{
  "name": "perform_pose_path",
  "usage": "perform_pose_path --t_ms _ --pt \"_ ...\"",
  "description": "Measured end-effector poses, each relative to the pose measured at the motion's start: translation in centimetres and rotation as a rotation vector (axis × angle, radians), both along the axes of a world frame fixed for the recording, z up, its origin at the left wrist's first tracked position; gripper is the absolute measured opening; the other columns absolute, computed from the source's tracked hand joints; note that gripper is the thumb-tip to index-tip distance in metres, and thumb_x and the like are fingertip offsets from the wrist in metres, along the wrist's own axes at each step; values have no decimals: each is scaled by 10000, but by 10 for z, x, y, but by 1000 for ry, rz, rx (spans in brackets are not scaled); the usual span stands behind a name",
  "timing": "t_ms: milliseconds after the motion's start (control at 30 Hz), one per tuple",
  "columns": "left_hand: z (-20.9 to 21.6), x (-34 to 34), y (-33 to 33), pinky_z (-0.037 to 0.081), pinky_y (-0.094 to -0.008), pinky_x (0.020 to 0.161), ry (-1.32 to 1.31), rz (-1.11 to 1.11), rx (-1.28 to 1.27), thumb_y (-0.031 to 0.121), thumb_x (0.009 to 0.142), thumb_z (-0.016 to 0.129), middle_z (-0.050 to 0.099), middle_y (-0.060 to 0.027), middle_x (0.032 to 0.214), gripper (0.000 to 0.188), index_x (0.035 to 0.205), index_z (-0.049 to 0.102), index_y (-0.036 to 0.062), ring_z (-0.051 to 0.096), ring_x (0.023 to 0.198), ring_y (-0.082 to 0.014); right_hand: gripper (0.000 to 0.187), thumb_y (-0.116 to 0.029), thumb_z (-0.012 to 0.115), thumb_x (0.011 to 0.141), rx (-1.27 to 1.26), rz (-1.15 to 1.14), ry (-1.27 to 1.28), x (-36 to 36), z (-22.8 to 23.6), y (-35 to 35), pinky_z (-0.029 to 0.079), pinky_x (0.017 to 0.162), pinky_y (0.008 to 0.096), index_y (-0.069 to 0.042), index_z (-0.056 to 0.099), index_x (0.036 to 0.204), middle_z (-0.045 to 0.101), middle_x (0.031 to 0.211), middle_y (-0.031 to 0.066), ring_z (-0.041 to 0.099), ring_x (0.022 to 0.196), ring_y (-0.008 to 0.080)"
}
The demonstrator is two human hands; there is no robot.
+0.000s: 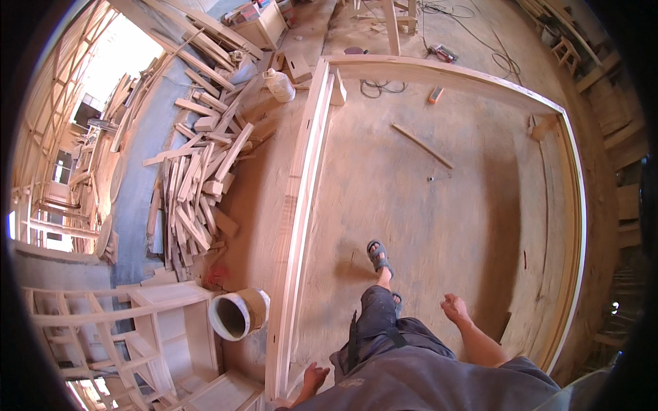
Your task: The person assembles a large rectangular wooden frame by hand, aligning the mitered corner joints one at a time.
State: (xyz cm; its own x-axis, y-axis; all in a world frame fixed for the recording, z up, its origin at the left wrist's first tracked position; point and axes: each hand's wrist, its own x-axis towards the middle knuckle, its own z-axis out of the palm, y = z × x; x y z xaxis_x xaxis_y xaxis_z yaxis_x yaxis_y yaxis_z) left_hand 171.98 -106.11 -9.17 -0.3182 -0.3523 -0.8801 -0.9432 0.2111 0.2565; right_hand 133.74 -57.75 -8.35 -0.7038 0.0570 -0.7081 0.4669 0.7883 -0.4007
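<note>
left hand (315, 376) near wooden frame (296, 205), right hand (454, 308) above floor (411, 212), cannot tell whether fingers are apart

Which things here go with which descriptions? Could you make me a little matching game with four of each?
Things:
1. frame
2. jug
3. stick
4. right hand

Descriptions:
A. loosely curled
B. lying on the floor, ahead of the sandals
C. pale wood, bordering the sandals' floor area on at least three sides
D. white, beside the wood pile

Right pairs: 1-C, 2-D, 3-B, 4-A
</note>
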Motion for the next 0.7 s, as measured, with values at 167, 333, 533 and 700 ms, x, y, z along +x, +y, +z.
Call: perform_pose_path --t_ms 167,333,533,700 --pt "-13 -65 -6 497 -424 1076 -140 -358 10 575 786 811 725 -230 1237 925 1390 576 -85 656 1227 -372 559 -354 673 886 -7 195 -134 -111 8 -32 519 1049 445 -39 653 1347 705 1273 227 659 1212 399" --pt "-40 -271 -61 529 -500 984 -157 -534 -120 484 812 794 722 -227 1163 659 1265 674 21 640 1174 -428 510 -355 674 907 -15 126 -72 -256 -19 -52 531 999 459 -44 668 1311 719 1207 234 674 1163 396" --pt "58 -650 -95 553 -385 1002 466 63 -55 205 899 789 663 -219 1352 757 1517 430 -44 681 1205 -283 527 -286 706 880 17 -36 -44 -406 -27 -58 547 986 427 -11 662 1328 737 1183 235 709 1133 356" --pt "53 -820 -136 541 -400 1045 509 149 -42 176 904 800 595 -275 1431 797 1539 380 -61 646 1262 -334 529 -286 721 864 -36 21 -65 -557 -39 -108 536 1016 452 -35 669 1326 714 1242 231 684 1172 378"
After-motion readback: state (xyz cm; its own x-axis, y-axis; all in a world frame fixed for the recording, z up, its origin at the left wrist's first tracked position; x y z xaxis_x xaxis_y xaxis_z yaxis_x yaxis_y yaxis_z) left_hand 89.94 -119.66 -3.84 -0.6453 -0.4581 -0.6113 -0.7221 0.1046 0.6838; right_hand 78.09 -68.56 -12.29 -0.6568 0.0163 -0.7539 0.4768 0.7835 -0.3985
